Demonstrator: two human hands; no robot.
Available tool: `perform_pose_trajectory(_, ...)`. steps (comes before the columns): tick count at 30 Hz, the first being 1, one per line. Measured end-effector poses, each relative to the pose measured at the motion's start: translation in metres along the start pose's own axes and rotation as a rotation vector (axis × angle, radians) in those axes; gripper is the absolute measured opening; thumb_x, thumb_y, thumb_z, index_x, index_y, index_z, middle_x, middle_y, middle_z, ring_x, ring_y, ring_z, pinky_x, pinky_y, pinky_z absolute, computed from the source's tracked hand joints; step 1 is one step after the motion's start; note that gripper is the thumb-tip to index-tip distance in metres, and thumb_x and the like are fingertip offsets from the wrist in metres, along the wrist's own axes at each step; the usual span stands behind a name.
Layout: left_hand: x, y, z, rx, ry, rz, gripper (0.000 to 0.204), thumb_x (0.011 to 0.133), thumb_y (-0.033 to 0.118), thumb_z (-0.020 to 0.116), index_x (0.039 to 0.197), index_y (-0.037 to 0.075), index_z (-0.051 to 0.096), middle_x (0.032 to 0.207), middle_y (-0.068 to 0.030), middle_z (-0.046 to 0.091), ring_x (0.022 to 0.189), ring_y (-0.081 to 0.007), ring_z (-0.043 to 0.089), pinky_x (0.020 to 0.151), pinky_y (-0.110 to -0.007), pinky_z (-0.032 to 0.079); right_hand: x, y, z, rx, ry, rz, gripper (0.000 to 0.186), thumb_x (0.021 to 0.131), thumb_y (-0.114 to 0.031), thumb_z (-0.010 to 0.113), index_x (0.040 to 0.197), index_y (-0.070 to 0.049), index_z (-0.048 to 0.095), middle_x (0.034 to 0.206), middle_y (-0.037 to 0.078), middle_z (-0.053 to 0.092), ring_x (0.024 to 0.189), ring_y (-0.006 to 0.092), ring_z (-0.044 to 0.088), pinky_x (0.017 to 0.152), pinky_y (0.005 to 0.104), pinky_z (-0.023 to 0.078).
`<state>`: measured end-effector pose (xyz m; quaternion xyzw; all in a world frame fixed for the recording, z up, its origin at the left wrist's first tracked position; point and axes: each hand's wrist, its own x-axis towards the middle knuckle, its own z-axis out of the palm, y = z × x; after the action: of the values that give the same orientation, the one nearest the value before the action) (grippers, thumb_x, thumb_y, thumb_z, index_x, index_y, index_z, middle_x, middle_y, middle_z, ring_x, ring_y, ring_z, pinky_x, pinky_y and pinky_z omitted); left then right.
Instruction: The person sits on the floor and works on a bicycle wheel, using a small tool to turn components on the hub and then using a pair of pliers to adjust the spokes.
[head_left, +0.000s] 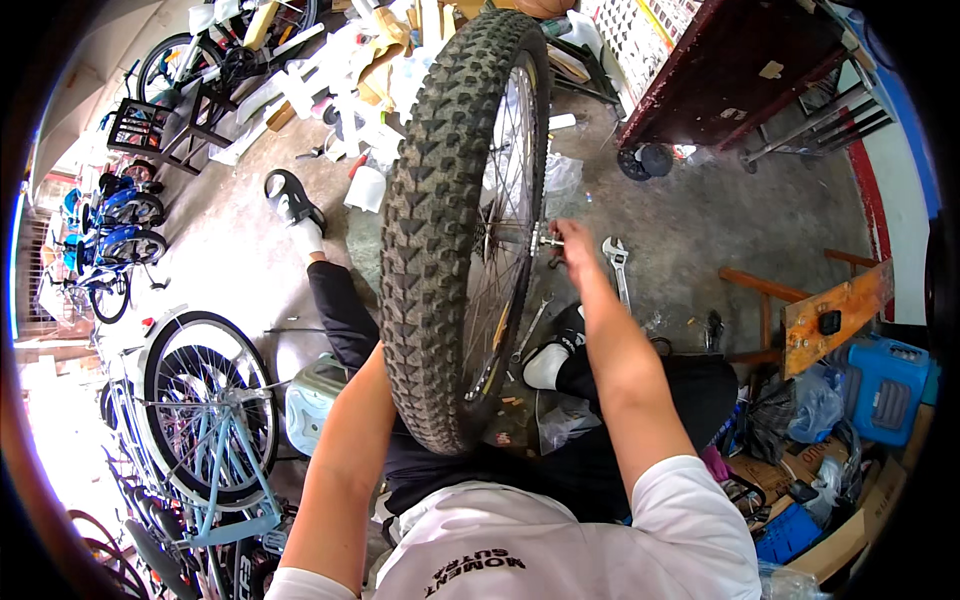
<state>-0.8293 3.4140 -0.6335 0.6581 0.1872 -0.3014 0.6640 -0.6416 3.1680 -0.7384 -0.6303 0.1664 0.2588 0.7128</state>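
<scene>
A bicycle wheel [440, 230] with a knobby, dusty black tyre stands upright in front of me, between my legs. My right hand [572, 250] is at the hub on the wheel's right side. Its fingers are closed on the end of the axle [548, 240], which sticks out from the hub. My left forearm [345, 465] reaches up behind the tyre's left side, and the tyre hides that hand. On the floor just right of my right hand lies an adjustable wrench [617, 262]. A thinner spanner [533, 325] lies between the wheel and my right shoe.
Bicycles stand along the left, the nearest with a light blue frame [215, 450]. Cardboard and plastic wrapping [370, 60] are heaped at the back. To the right are a wooden stool [835, 315], a blue case [887, 390] and a box of bags. A dark red cabinet [740, 75] stands back right.
</scene>
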Motion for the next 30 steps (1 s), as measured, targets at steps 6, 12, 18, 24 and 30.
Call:
perform_pose_trajectory(6,0.012,-0.003,0.0,0.015,0.0,0.026,0.056,0.084,0.02,0.067,0.135,0.002,0.053,0.118,-0.0107,0.065,0.106,-0.0216,0.06,0.092,-0.035,0.047,-0.074,0.041,0.003,0.169,0.018,0.114,0.031,0.103,-0.03,0.051,0.101,-0.004,0.066,0.085,0.003,0.063,0.061,0.0125,0.057,0.054,0.0293,0.05)
perform_pose_trajectory(12,0.035,0.004,-0.005,0.053,-0.001,0.072,0.054,0.083,0.019,0.066,0.133,0.002,0.054,0.116,-0.0104,0.065,0.104,-0.0218,0.06,0.091,-0.034,0.047,-0.169,0.034,0.021,0.056,0.068,0.014,0.049,0.102,-0.035,0.052,0.138,-0.001,0.051,0.096,0.007,0.065,0.061,0.0117,0.059,0.052,0.0271,0.049)
perform_pose_trajectory(18,0.052,0.01,-0.006,0.072,0.005,0.105,0.053,0.082,0.018,0.066,0.132,0.002,0.054,0.114,-0.0102,0.065,0.102,-0.0221,0.06,0.09,-0.034,0.047,-0.233,-0.035,0.029,-0.193,-0.029,-0.473,0.046,0.093,-0.014,0.065,0.137,-0.01,0.055,0.086,0.002,0.059,0.06,0.0084,0.05,0.058,0.0234,0.043)
perform_pose_trajectory(24,0.047,0.013,-0.011,0.072,0.023,0.113,0.052,0.081,0.016,0.065,0.13,0.002,0.055,0.112,-0.01,0.065,0.1,-0.0224,0.06,0.089,-0.033,0.047,-0.2,-0.108,0.015,-0.543,-0.218,-0.618,0.026,0.094,-0.01,0.063,0.12,-0.005,0.066,0.073,0.001,0.06,0.061,0.0073,0.057,0.058,0.0238,0.046)
perform_pose_trajectory(30,0.038,0.007,-0.016,0.049,0.029,0.1,0.051,0.081,0.015,0.064,0.129,0.002,0.055,0.11,-0.0097,0.065,0.098,-0.0227,0.06,0.088,-0.033,0.047,-0.122,-0.167,0.021,-0.74,-0.14,-1.081,0.024,0.096,-0.026,0.063,0.111,-0.007,0.067,0.089,0.008,0.066,0.074,0.0184,0.063,0.066,0.0325,0.048)
